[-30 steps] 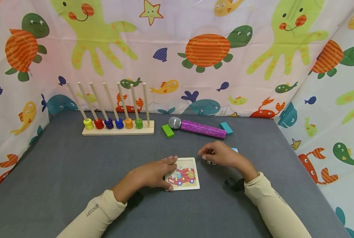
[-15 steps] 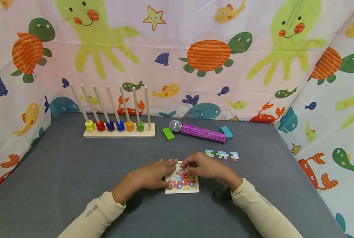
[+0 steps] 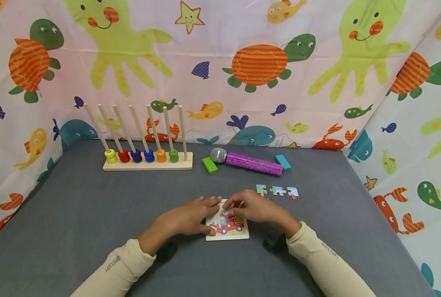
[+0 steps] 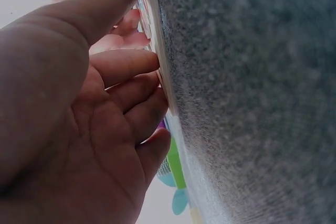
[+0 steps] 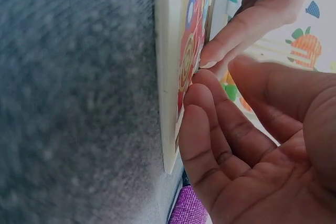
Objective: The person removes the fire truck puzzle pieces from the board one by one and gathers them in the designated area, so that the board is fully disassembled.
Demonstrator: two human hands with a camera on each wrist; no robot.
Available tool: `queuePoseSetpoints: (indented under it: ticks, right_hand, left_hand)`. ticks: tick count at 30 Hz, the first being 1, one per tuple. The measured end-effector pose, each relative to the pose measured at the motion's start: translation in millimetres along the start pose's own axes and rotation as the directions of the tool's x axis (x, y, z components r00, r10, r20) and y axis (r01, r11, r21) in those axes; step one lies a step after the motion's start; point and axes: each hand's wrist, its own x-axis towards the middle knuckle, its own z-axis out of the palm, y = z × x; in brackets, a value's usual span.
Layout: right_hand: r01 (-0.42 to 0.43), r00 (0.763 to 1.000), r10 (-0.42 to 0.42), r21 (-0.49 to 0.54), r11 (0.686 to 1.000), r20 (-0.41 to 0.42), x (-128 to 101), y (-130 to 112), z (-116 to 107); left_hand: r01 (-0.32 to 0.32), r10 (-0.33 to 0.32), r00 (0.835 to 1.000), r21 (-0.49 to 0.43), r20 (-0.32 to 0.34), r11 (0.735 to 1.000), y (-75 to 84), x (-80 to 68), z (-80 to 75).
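resting near the middle of the grey worktop, well in from its back edge: wooden puzzle tray, lying flat, red vehicle picture in it. left hand spread along the tray's left side, thumb at the near left corner, fingers toward the far left one, not closed round anything. right hand over the tray's far part, fingers loosely bent, tips at the puzzle, thumb apart from them; cannot tell whether a piece lies beneath.

risks, my judgement: pressing a badly turned piece could make it ride up and lift its neighbours; a sideways push could skid the tray if the left hand eased off.

tray seems only partly filled, pale wood beside the picture. three loose pieces in a row beyond its far right corner.

nearer the back edge: purple microphone, green block beside its head, teal block beside its tail. toward the back left corner: peg stand, one ring on each of six pegs, right-most peg bare.
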Motion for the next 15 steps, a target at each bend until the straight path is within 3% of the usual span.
queuePoseSetpoints:
  ticks: [15]
  right_hand:
    - [0.049,0.998,-0.049,0.027,0.998,0.031,-1.6,0.6,-1.2]
  left_hand:
    - [-0.018,0.018,1.000,-0.022,-0.009,1.000,-0.5,0.2,-1.0]
